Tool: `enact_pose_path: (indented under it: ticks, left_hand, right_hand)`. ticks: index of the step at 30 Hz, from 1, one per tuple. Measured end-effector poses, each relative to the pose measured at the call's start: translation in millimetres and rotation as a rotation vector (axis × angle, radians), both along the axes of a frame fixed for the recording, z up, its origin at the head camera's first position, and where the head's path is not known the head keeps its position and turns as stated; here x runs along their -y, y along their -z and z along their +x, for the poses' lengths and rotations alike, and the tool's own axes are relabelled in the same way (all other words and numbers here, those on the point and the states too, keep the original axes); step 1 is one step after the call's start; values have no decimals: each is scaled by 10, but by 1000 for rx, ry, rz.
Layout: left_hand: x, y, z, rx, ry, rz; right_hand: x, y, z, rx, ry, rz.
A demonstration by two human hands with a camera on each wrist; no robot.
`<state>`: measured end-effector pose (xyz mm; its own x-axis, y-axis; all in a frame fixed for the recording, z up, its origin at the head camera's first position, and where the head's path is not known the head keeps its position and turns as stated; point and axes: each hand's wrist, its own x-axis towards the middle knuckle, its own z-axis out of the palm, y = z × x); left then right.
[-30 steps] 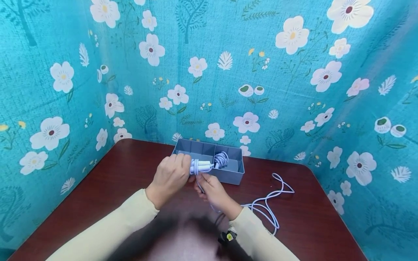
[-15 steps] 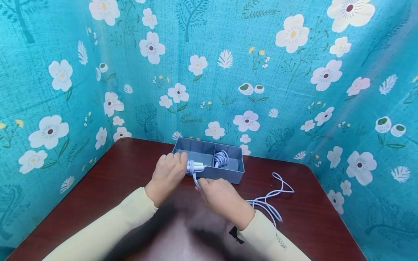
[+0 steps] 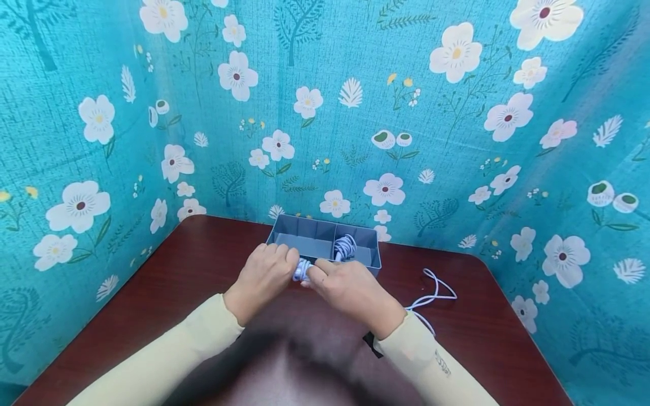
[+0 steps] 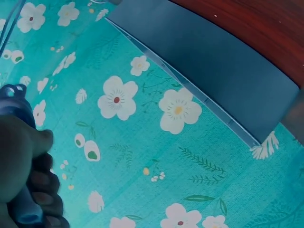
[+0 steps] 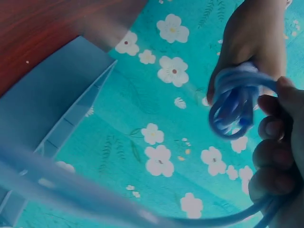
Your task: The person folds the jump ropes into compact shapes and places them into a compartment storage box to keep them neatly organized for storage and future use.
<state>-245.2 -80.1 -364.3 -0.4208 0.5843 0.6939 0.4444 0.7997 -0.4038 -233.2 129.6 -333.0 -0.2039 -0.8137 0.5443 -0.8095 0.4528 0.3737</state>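
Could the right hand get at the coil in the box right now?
Probably not without letting go: the right hand grips a strand running to the bundle in the left hand. Otherwise the way looks free: the box is open-topped, and nothing covers the coil.

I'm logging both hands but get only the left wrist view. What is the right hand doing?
Observer: The right wrist view shows the right hand pinching a strand of cord that comes off the wound bundle.

Operator: Thanks. I see the outside of a box. Is anything in it?

Observer: Yes, by the head view: a coiled cord sits in its right-hand compartment.

Operator: Any slack lying about?

Observer: Yes, loose cord lies on the table to the right of the box.
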Motion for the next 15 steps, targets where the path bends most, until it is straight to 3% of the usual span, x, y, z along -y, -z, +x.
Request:
enact_pose_path:
  ticks: [7,12,15]
  left_hand:
    - [23,43,17,9,83,-29]
    - [38,39,33,-26,93,-46]
    - [48,29,38,-43,111,-38]
  right_hand:
    - [-55,51,-76,169,26,-90]
    - [-73,56,-120,284,-17,-158]
    - [-93,51,-155,399,-58,-207]
